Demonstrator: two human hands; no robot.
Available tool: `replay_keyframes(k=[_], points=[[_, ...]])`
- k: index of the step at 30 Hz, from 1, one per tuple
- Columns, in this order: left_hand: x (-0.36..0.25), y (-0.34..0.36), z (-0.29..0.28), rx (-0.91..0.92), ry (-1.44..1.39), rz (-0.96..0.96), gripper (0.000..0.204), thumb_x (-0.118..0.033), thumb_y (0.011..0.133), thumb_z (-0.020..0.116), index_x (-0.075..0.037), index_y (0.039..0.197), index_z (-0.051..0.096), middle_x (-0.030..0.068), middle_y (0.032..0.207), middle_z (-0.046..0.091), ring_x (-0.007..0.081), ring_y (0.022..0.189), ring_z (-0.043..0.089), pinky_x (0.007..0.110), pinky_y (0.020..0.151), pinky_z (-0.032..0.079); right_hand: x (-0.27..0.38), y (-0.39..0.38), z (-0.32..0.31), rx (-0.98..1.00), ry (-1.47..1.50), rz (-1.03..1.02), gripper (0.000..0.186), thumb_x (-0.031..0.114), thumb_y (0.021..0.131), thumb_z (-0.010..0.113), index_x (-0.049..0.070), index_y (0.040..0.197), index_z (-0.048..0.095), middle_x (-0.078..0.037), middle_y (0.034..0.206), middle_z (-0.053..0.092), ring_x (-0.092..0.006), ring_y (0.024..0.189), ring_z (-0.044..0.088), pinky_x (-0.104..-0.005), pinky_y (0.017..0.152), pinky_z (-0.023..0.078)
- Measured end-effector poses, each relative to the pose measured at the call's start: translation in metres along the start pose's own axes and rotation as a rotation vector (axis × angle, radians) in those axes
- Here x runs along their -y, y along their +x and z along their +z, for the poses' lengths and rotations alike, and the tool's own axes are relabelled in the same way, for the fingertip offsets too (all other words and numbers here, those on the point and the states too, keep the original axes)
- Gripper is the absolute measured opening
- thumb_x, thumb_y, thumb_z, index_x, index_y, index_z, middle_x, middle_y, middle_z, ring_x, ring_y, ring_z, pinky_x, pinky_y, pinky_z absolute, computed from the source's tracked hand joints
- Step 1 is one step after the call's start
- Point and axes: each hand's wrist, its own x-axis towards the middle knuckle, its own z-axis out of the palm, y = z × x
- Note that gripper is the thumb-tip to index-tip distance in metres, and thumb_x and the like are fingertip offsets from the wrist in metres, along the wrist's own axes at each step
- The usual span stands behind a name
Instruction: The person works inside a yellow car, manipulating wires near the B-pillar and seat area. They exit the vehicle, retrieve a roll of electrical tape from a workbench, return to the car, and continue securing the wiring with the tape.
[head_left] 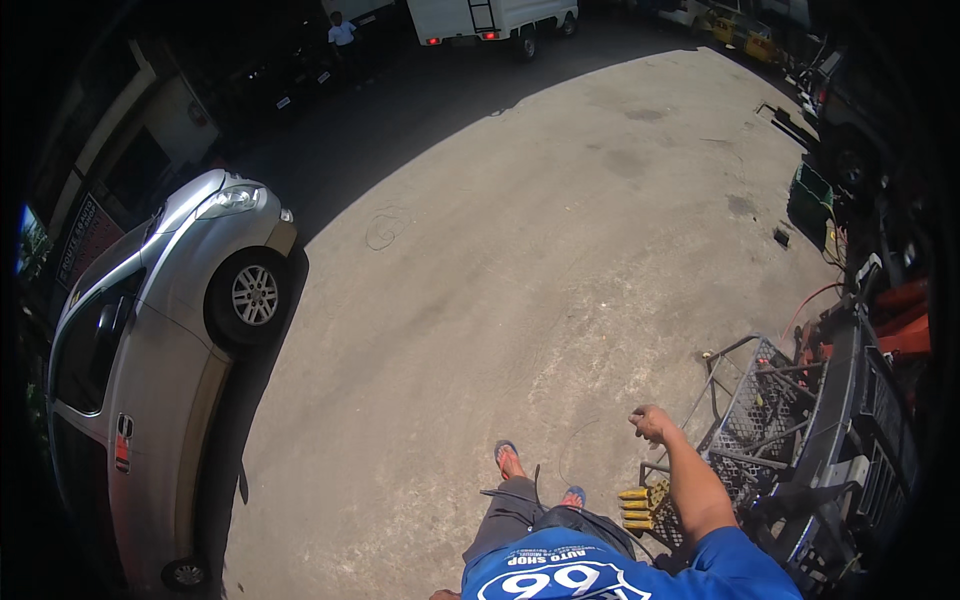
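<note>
My right hand (652,424) hangs in the air over the concrete, at the end of my bare forearm. Its fingers are loosely bent and slightly apart, with nothing seen in them. Closest to it is a black metal frame with mesh (762,400), just to the right; the hand appears apart from it. Below the hand stand several yellow cylindrical pieces (638,508) in a row beside my leg. At the bottom edge only a sliver of skin (445,595) shows on my left side; the fingers there are out of sight.
A silver van (165,290) is parked at the left. Dark vehicle parts (850,420), an orange-red object (905,320) and a green crate (810,190) line the right. A white truck (490,18) and a person (342,35) are far ahead. A thin wire (385,228) lies on the concrete.
</note>
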Motion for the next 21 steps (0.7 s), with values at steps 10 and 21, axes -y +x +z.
replay_keyframes(k=[10,21], points=[[-0.404,0.144,-0.225,-0.156,0.14,0.388,0.04,-0.04,0.078,0.078,-0.004,0.095,0.074,0.0157,0.097,0.075,0.0281,0.094,0.072,0.038,0.087,0.055,0.084,0.1,-0.07,0.022,0.147,0.153,0.038,0.031,0.099,0.054,0.009,0.128,0.065,-0.011,0.095,0.075,-0.0202,0.074,0.066,-0.0382,0.064,0.054],[-0.896,0.189,-0.438,-0.367,0.018,0.747,0.032,-0.03,0.083,0.076,0.0,0.092,0.068,0.0189,0.087,0.073,0.0326,0.085,0.072,0.042,0.079,0.055,-0.007,0.212,-0.012,0.288,0.437,0.69,0.032,0.027,0.094,0.062,0.002,0.111,0.071,-0.013,0.093,0.075,-0.0241,0.075,0.068,-0.041,0.068,0.054]])
